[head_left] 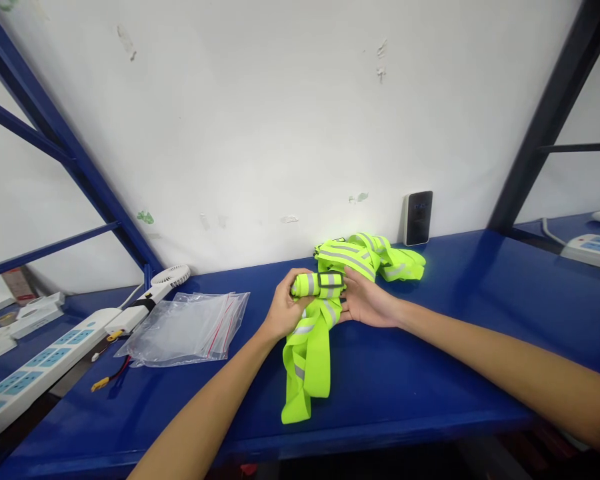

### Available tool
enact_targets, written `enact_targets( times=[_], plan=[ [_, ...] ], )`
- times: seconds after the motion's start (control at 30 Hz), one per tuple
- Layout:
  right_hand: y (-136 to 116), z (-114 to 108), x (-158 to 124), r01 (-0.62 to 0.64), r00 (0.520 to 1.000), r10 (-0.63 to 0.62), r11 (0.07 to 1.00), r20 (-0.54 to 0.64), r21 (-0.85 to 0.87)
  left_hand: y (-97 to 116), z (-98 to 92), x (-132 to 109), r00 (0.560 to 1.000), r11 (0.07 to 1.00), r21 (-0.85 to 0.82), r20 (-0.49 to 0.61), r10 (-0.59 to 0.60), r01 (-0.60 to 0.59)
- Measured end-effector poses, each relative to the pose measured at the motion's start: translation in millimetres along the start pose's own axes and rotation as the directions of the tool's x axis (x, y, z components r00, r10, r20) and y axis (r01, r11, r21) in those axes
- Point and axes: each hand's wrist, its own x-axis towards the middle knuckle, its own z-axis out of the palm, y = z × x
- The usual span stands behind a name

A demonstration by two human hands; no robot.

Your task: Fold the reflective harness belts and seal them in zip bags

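— Hands first: what did we have in them?
— Our left hand (283, 310) was closed around one end of a tight yellow roll (316, 285). Our right hand (367, 303) was cupped against the other end, fingers (351, 288) pressed to it. Both held that roll between them, just above the blue bench (430, 373).
— Was the roll finished?
— Only part of it, as far as we could judge. The top stretch of the strap was wound into a neat cylinder, and a black band (330, 279) sat across it near our right hand. We couldn't tell whether that band was fastened or merely lying over the roll.
— And what wasn't wound?
— A long loose tail (305, 373), seemingly of the same yellow strap with its grey reflective stripe, came out from under the roll. It lay flat on the bench toward us, reaching almost to the front edge. So we judged that a good share was not wound in.
— Was there anything else of that kind?
— A heap of yellow straps (375, 257) lay just behind our right hand, near the wall (280, 133). It was all loose and tangled, and none of it looked rolled.
— And farther out?
— To the left, well apart from the roll, a stack of clear zip bags (190, 327) lay flat, and we saw nothing inside them. Beyond them were a small white fan (170, 275) and a white power strip (40, 363). A dark little box (418, 217) leaned at the wall to the right of the heap.
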Motion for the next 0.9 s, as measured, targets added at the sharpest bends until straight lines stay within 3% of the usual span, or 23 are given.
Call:
enact_targets(
  times=[0.27, 0.5, 0.67, 0.73, 0.9],
  plan=[
    [1, 9, -4, 0.025, 0.999, -0.026, 1.0, -0.03, -0.018, -2, -4.5, 1, 1.0, 0.998, 0.062, 0.02, 0.018, -0.02],
    [1, 15, 0, 0.114, 0.977, -0.116, 0.993, -0.176, -0.025, -1, -7.4, -1, 0.976, 0.973, -0.149, 0.16, -0.149, 0.174],
    [2, 11, 4, 0.216, 0.945, -0.226, 0.974, -0.235, -0.067, -3, -2.5, -3, 0.935, 0.815, -0.46, 0.143, -0.323, 0.352],
    [2, 10, 3, 0.257, 0.926, -0.274, 0.962, -0.26, -0.096, -3, -2.0, -4, 0.913, 0.775, -0.486, 0.16, -0.376, 0.405],
    [-1, 16, -2, 0.299, 0.889, -0.334, 0.941, -0.312, -0.156, 2, -2.3, -5, 0.914, 0.829, -0.384, 0.183, -0.362, 0.405]
  ],
)
